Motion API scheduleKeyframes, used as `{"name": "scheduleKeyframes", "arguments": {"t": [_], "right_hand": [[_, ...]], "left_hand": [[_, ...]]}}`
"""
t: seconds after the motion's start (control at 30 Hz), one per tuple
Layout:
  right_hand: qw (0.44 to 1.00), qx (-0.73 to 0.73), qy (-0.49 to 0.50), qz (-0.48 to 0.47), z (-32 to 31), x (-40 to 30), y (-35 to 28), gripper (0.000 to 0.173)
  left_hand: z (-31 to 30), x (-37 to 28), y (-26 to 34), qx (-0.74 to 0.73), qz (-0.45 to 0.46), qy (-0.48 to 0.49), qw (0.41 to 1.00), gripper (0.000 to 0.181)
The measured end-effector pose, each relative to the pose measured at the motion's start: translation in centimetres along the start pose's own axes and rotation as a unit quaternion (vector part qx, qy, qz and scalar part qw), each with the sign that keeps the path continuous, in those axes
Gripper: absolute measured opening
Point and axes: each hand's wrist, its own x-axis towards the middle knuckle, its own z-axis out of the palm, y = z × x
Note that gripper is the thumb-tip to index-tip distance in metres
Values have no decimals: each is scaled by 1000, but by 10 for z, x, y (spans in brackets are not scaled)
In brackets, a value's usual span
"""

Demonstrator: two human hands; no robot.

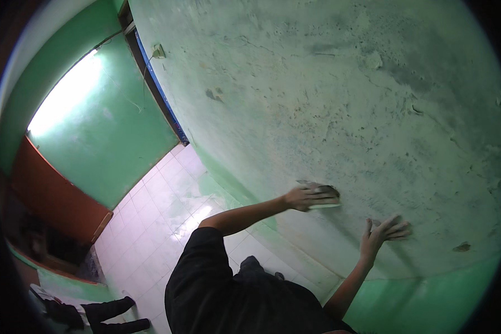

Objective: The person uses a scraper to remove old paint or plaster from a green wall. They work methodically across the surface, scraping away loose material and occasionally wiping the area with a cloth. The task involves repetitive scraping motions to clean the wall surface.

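My left hand (pixel 311 197) presses a flat, pale-edged pad (pixel 326 206), possibly sanding material, against the patchy plaster wall (pixel 300 125). Motion blur and my fingers hide much of the pad. To its right, my right hand (pixel 385 231) rests on the same wall with fingers spread and nothing in it. Pale dust coats its fingers. Around both hands the wall surface is whitish green, with grey patches, pits and fine cracks. A small brown chipped spot (pixel 461 247) lies right of my right hand.
Pale floor tiles (pixel 150 238) look dusty by the wall's foot. Another person's dark-trousered legs (pixel 112 311) appear at lower left. A wall socket (pixel 158 51) with a hanging wire sits near a doorway (pixel 154 79). Beyond are a green wall (pixel 121 112), bright tube light (pixel 67 94) and orange-brown panel (pixel 62 183).
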Motion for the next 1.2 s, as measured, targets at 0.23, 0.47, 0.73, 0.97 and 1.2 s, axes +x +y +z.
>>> {"name": "scheduleKeyframes", "arguments": {"t": [0.23, 0.47, 0.73, 0.97, 1.2], "right_hand": [[997, 22, -53, 52, 7, -7, -1, 91], [988, 93, 50, 114, -2, 16, -58, 84], [961, 178, 203, -66, 35, 64, -251, 71], [929, 216, 270, -134, 51, 86, -315, 67], [983, 116, 124, -73, 68, 83, -339, 58]], "left_hand": [[-56, -101, -184, -197, -317, 572, 730, 54], [-122, -134, -250, -381, -503, 704, 326, 62], [26, -48, -38, -94, -191, 318, 924, 77], [59, -215, -236, 5, -190, 175, 966, 78], [-123, -327, -466, -302, -487, 676, 463, 56]]}}
